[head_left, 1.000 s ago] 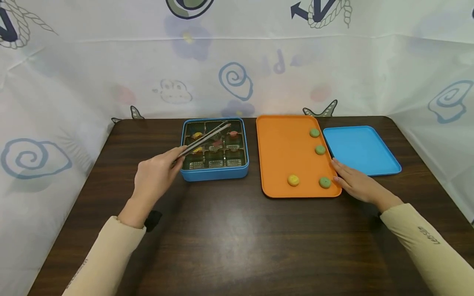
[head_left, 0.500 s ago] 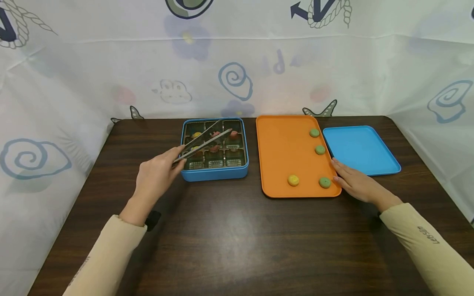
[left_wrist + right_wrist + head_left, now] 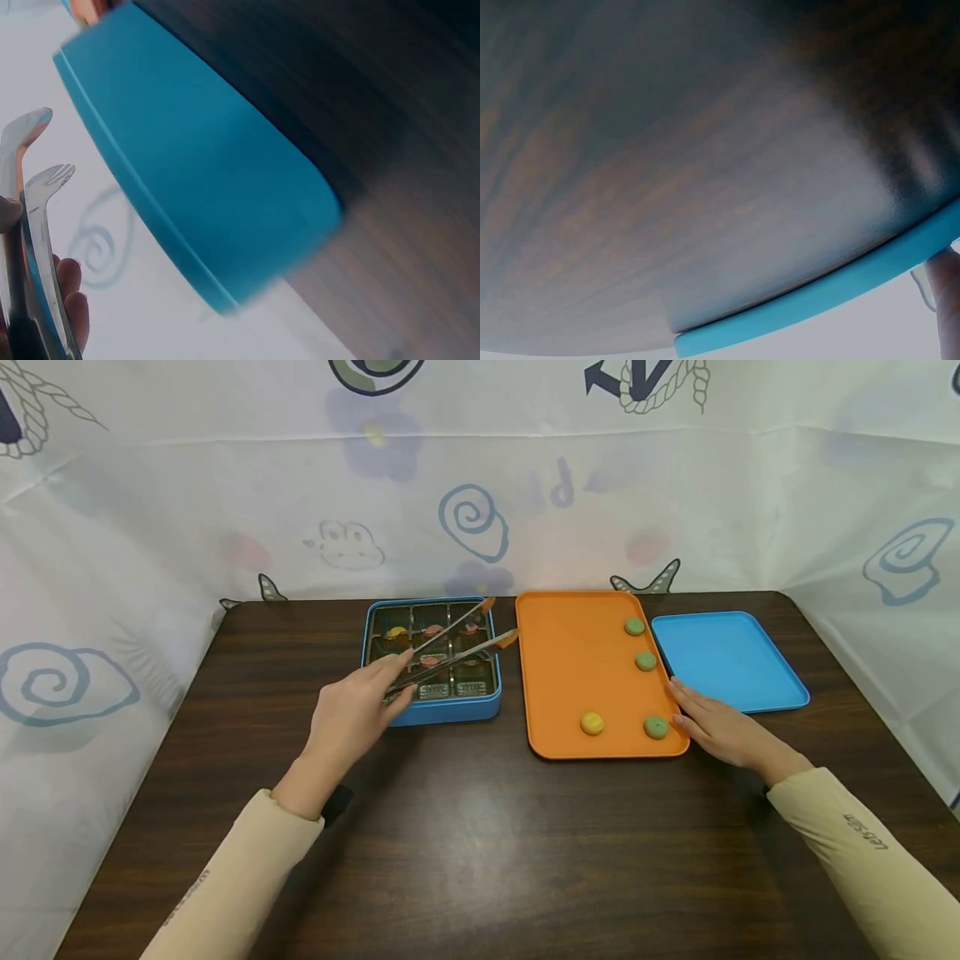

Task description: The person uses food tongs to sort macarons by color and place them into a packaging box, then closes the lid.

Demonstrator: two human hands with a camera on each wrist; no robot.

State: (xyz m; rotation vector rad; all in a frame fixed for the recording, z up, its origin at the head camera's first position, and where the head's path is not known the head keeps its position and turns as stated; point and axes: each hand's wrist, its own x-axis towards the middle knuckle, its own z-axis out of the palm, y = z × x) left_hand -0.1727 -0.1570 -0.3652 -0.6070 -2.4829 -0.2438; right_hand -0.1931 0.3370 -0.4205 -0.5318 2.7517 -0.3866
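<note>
My left hand [image 3: 348,718] grips a pair of metal tongs [image 3: 467,653] over the blue box [image 3: 450,713]. In the left wrist view the tongs [image 3: 49,181] end in a spoon-like tip and a fork-like tip, spread apart with nothing visible between them. The tips reach past the box's right side to the orange tray's left edge. Inside the box, a divided insert holds a yellow piece [image 3: 396,632] and several pinkish-red ones. Straight fingers of my right hand [image 3: 716,731] rest at the right edge of the orange tray [image 3: 577,668]. That tray bears a yellow macaron-like round [image 3: 592,723] and three green rounds [image 3: 656,727].
A blue tray [image 3: 731,660] lies right of the orange one, beyond my right hand. All of it stands on a dark wooden table [image 3: 480,843], with a printed white cloth [image 3: 570,527] hanging behind and at the sides.
The tongs' tips have parted over the box. My left hand has then moved right with the tongs, from the box's middle toward the orange tray. My right hand has stayed in place.
</note>
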